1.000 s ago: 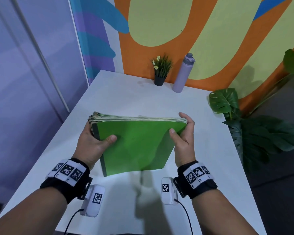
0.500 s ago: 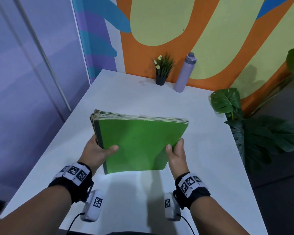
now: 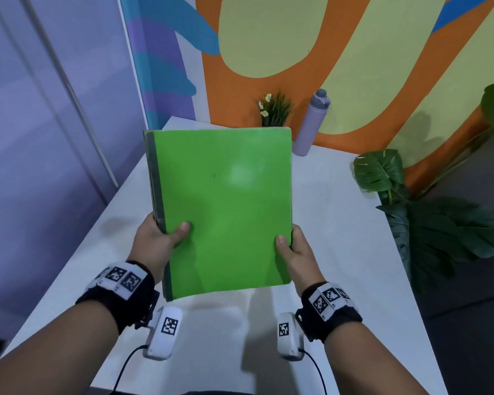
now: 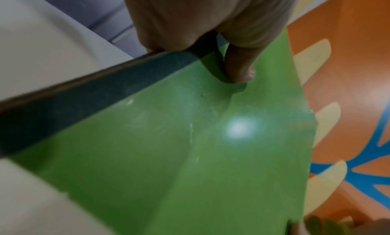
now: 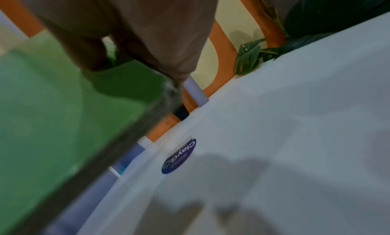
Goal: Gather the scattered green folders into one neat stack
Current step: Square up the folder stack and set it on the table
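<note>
The gathered stack of green folders point(image 3: 226, 206) stands tilted up on its near edge, its front cover facing me above the white table point(image 3: 340, 223). My left hand point(image 3: 157, 240) grips the stack's dark spine side low down, thumb pressed on the cover. At the lower right edge my right hand point(image 3: 293, 249) holds it the same way, thumb on the front and fingers hidden behind. The left wrist view shows the thumb denting the green cover point(image 4: 200, 147). In the right wrist view the cover point(image 5: 63, 122) and the stack's grey edge appear blurred.
A small potted plant point(image 3: 274, 109) and a lilac bottle point(image 3: 311, 121) stand at the table's far edge against the painted wall. A large leafy plant point(image 3: 428, 218) rises beside the table's right edge. A round blue sticker point(image 5: 179, 157) is on the tabletop.
The stack has been swung from nearly flat to almost upright, its far edge lifted high. Both hands slid down toward the stack's near corners.
</note>
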`<move>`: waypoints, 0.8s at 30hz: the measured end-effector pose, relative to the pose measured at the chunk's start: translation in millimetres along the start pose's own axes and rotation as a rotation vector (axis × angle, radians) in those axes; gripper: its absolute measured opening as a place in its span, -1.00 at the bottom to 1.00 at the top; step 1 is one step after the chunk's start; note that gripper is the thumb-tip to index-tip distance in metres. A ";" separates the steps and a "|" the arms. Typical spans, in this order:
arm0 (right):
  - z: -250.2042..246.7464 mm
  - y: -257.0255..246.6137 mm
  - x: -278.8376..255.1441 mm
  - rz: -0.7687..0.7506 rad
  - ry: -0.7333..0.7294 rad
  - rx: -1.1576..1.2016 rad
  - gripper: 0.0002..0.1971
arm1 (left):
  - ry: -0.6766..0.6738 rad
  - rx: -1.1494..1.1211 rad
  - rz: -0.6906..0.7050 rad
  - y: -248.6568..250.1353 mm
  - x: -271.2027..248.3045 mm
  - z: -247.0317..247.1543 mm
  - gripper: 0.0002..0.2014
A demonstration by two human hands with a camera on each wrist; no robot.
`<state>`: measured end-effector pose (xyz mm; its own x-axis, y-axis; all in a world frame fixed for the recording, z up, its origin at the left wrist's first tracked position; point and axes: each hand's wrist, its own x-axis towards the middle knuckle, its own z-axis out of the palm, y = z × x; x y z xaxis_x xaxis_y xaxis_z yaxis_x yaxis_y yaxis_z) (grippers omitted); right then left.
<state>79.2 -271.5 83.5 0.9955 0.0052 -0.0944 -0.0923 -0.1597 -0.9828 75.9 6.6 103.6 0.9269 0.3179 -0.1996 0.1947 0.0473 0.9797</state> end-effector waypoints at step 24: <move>69.1 -10.5 13.1 0.281 0.047 0.247 -0.77 | -0.041 -0.520 -0.365 -34.9 -17.0 17.7 -0.63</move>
<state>91.8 -201.6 81.6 0.9300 -0.0511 -0.3640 -0.3583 0.0946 -0.9288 59.0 -17.2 72.4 0.8438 0.1582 -0.5129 0.3290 0.6026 0.7271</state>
